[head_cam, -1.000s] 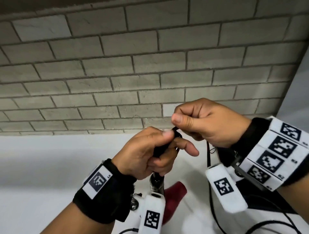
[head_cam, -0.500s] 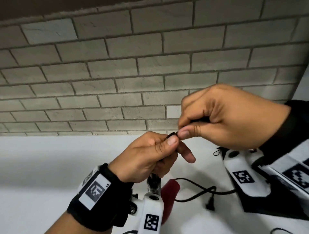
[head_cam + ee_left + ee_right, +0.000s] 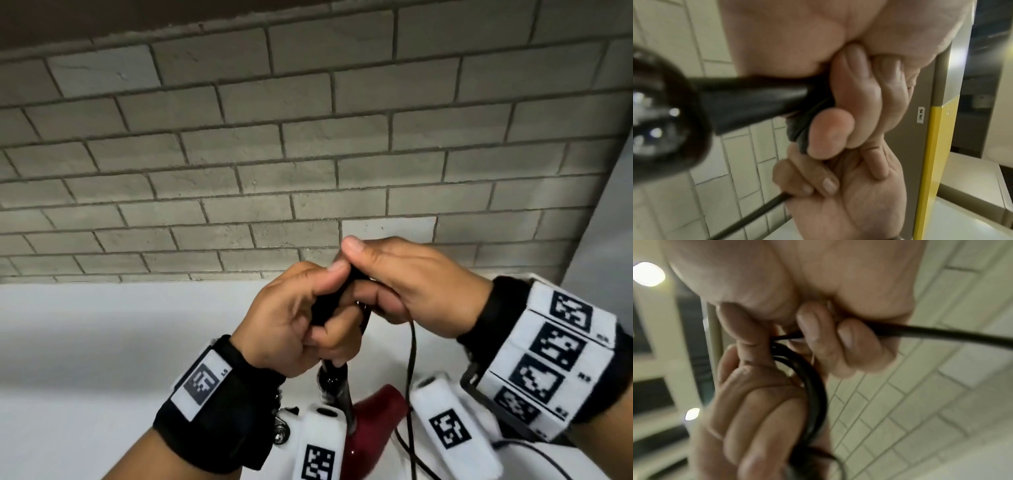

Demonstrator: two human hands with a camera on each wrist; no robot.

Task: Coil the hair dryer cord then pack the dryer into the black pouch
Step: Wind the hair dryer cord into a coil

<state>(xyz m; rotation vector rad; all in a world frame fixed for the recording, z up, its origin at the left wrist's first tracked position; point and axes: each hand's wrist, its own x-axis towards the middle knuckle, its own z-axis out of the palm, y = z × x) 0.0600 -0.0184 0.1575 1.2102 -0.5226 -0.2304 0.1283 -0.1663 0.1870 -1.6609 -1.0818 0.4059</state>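
Observation:
My left hand (image 3: 334,305) grips the black handle (image 3: 330,377) of the hair dryer, whose dark red body (image 3: 373,428) hangs below it over the white counter (image 3: 102,342). In the right wrist view, black cord loops (image 3: 813,394) lie around the left hand's fingers (image 3: 756,410). My right hand (image 3: 368,274) presses against the left thumb and pinches the cord (image 3: 411,359), which drops straight down from it. The left wrist view shows the handle (image 3: 756,100) running into my curled fingers (image 3: 838,113). The black pouch is hidden.
A grey brick wall (image 3: 308,154) rises just behind the counter. A grey panel (image 3: 609,240) stands at the right edge. In the left wrist view a yellow-edged partition (image 3: 931,162) shows behind the hands.
My right hand swung up above the left hand and has come back down against the left thumb with the cord. The slack cord and plug seen on the counter are out of sight now.

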